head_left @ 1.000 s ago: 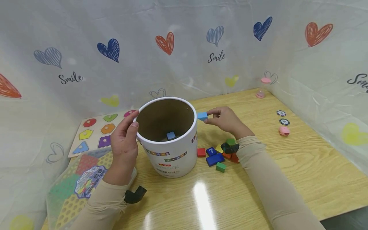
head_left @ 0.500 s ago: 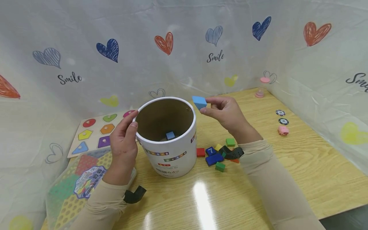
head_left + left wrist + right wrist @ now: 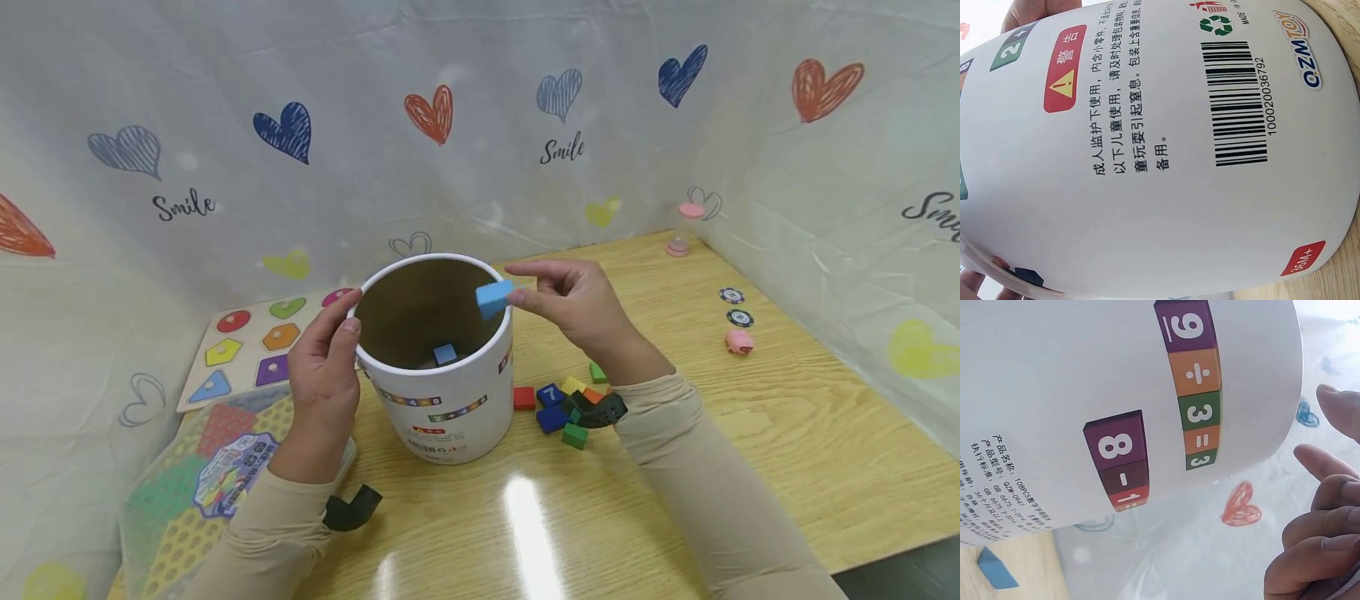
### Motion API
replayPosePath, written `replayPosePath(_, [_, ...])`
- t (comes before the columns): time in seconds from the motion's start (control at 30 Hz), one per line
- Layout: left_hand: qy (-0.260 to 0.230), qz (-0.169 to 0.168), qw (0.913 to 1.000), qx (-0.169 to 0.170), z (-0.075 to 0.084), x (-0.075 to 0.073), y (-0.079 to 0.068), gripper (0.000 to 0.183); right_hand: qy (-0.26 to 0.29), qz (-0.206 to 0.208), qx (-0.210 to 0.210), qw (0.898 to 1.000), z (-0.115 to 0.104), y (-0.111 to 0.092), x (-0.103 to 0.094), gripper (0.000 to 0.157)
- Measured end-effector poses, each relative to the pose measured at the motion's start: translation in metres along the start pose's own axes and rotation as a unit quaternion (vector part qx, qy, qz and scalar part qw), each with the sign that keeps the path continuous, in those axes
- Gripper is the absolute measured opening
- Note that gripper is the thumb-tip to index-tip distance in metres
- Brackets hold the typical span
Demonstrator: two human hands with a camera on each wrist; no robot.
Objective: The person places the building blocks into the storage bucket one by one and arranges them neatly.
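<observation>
A white bucket [image 3: 450, 408] printed with sums stands upright on the table. My left hand [image 3: 326, 375] holds its left rim, fingers and thumb at the edge. At the right of the mouth is a light-blue block [image 3: 492, 298], just off my right thumb tip and overlapping the inner wall. Beside the rim, my right hand [image 3: 581, 304] has its index finger stretched out. The right wrist view shows a gap between the thumb [image 3: 1338, 412] and index finger, with nothing in it. Another blue block [image 3: 445, 354] lies inside the bucket.
Several loose blocks [image 3: 551, 417] lie right of the bucket, partly under my right wrist. A shape puzzle board [image 3: 251, 337] and a clear package [image 3: 202, 483] are at left. Two chips [image 3: 739, 318] and a pink pig [image 3: 739, 341] lie right.
My right hand has lifted the light-blue block from beside the bucket, carried it left over the rim and let it go. The left hand has kept its place.
</observation>
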State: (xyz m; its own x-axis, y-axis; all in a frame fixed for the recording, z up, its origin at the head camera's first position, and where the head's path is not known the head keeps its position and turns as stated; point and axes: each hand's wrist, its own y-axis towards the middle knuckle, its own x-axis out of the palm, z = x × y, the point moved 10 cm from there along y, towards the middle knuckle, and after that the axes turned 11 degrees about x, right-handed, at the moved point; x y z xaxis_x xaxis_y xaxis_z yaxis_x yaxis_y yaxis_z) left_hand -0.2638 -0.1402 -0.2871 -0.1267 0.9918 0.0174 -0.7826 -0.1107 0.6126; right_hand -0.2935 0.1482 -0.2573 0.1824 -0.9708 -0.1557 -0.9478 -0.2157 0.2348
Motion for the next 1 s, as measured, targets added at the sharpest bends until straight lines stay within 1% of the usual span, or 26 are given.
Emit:
replayPosePath(0.13, [-0.001, 0.001, 1.0000, -0.002, 0.005, 0.003, 0.000, 0.034, 0.003, 0.012, -0.009, 1.000, -0.001, 0.000, -0.006, 0.033])
replayPosePath(0.23, [0.000, -0.001, 1.0000, -0.001, 0.014, 0.006, 0.001, 0.035, 0.009, 0.028, -0.003, 1.000, 0.006, 0.005, -0.013, 0.032])
replayPosePath(0.3, [0.003, -0.003, 1.0000, 0.003, 0.020, 0.009, 0.001, 0.035, 0.011, 0.037, 0.018, 0.999, 0.021, 0.012, -0.018, 0.033])
replayPosePath(0.37, [0.006, -0.004, 0.9999, 0.008, 0.023, 0.010, 0.001, 0.035, -0.007, 0.044, 0.053, 0.998, 0.046, 0.021, -0.022, 0.034])
replayPosePath(0.4, [0.008, -0.004, 0.9999, 0.008, 0.023, 0.010, 0.001, 0.034, -0.032, 0.044, 0.073, 0.996, 0.061, 0.027, -0.022, 0.035])
replayPosePath(0.43, [0.010, -0.003, 0.9999, 0.007, 0.020, 0.009, 0.001, 0.034, -0.067, 0.041, 0.090, 0.993, 0.076, 0.031, -0.021, 0.035])
replayPosePath(0.47, [0.010, -0.001, 0.9999, 0.005, 0.017, 0.008, 0.001, 0.034, -0.111, 0.033, 0.108, 0.987, 0.091, 0.036, -0.019, 0.035])
replayPosePath(0.5, [0.012, 0.001, 0.9999, 0.002, 0.013, 0.007, 0.001, 0.034, -0.158, 0.021, 0.123, 0.980, 0.105, 0.039, -0.016, 0.035])
replayPosePath(0.53, [0.015, 0.005, 0.9999, -0.004, 0.009, 0.005, 0.001, 0.034, -0.210, 0.005, 0.134, 0.968, 0.118, 0.042, -0.011, 0.036])
replayPosePath(0.6, [0.028, 0.014, 0.9994, -0.015, 0.003, -0.001, -0.001, 0.034, -0.306, -0.040, 0.146, 0.940, 0.138, 0.046, 0.004, 0.040])
replayPosePath(0.63, [0.025, 0.014, 0.9994, -0.020, -0.002, 0.002, -0.001, 0.034, -0.346, -0.058, 0.153, 0.924, 0.147, 0.043, 0.007, 0.041])
replayPosePath(0.7, [0.025, 0.016, 0.9992, -0.026, -0.007, 0.005, -0.003, 0.033, -0.402, -0.093, 0.164, 0.896, 0.162, 0.038, 0.014, 0.043])
replayPosePath(0.73, [0.025, 0.021, 0.9991, -0.027, -0.008, 0.005, -0.004, 0.033, -0.425, -0.109, 0.163, 0.884, 0.166, 0.037, 0.020, 0.041])
replayPosePath(0.77, [0.020, 0.028, 0.9990, -0.028, -0.009, 0.003, -0.004, 0.032, -0.441, -0.122, 0.160, 0.875, 0.169, 0.035, 0.026, 0.039])
replayPosePath(0.8, [0.014, 0.037, 0.9988, -0.029, -0.009, 0.001, -0.005, 0.032, -0.456, -0.128, 0.152, 0.867, 0.170, 0.035, 0.030, 0.036])
replayPosePath(0.83, [0.007, 0.044, 0.9986, -0.027, -0.009, -0.001, -0.006, 0.032, -0.468, -0.129, 0.144, 0.863, 0.170, 0.036, 0.034, 0.033])
replayPosePath(0.9, [0.003, 0.055, 0.9982, -0.026, -0.010, -0.004, -0.007, 0.031, -0.484, -0.116, 0.132, 0.857, 0.170, 0.038, 0.035, 0.029])
replayPosePath(0.97, [-0.009, 0.056, 0.9979, -0.031, -0.014, -0.001, -0.006, 0.032, -0.490, -0.089, 0.135, 0.857, 0.170, 0.039, 0.026, 0.025])
replayPosePath(1.0, [-0.013, 0.051, 0.9981, -0.033, -0.016, 0.004, -0.006, 0.032, -0.494, -0.073, 0.143, 0.854, 0.171, 0.038, 0.018, 0.024])
